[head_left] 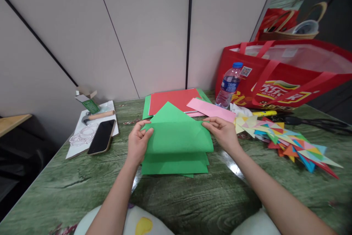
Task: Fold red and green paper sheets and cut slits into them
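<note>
A green sheet of paper point(176, 132), folded to a point at its far side, is held just above a small stack of green sheets point(173, 165) on the green marbled table point(192, 198). My left hand point(137, 143) pinches the sheet's left corner. My right hand point(222, 132) pinches its right corner. Both hands have fingers closed on the paper's edges.
Red and pink sheets point(176, 101) lie behind the fold. Folded colourful paper pieces point(291, 141) spread at the right. A water bottle point(228, 84) and a red tote bag point(286, 77) stand at the back right. A phone point(101, 136), hammer point(96, 117) and small box point(86, 100) lie left.
</note>
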{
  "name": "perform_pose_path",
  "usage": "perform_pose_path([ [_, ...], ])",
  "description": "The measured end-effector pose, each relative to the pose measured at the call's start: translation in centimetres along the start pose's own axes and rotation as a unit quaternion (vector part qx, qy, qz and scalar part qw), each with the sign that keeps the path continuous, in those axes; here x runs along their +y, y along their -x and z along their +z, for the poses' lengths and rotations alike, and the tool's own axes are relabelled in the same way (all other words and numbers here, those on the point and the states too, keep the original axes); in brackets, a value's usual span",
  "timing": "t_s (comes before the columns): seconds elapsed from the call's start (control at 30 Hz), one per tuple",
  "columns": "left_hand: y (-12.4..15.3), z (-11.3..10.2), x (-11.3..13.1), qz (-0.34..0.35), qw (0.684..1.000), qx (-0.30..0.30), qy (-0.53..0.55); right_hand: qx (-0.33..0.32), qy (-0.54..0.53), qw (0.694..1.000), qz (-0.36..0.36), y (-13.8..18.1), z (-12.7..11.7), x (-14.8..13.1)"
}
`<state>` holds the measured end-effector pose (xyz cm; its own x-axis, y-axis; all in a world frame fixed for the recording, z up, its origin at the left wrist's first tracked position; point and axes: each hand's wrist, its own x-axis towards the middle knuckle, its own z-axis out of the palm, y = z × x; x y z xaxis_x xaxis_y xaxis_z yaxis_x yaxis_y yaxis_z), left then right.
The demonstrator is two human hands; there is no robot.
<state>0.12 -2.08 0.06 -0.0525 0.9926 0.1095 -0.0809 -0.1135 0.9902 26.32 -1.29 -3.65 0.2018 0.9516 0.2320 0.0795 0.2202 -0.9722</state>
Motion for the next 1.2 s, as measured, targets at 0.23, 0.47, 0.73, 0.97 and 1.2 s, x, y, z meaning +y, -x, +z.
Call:
perform_pose_path([
  [0.23, -0.4, -1.1, 0.0, -0.058, 0.975, -0.033, -0.212, -0.092, 0.025, 0.989, 0.109, 0.2, 0.2, 1.1],
  [0.47, -0.9, -2.3, -0.7, -0.061, 0.957, -0.045, -0.28, -0.147, 0.085, 0.979, 0.112, 0.8, 0.7, 1.5],
  [0.73, -1.2, -2.6, -1.4, -0.084, 0.949, -0.074, -0.295, -0.163, 0.153, 0.972, 0.075, 0.4, 0.8, 2.8],
  [0.97, -1.3, -2.7, -2.0, -0.109, 0.934, -0.074, -0.333, -0.158, 0.289, 0.943, 0.038, 0.3, 0.8, 3.2],
  [1.2, -1.3, -2.6, -2.7, -0.078, 0.887, -0.047, -0.452, -0.156, 0.422, 0.893, 0.016, 0.7, 1.6, 2.3],
])
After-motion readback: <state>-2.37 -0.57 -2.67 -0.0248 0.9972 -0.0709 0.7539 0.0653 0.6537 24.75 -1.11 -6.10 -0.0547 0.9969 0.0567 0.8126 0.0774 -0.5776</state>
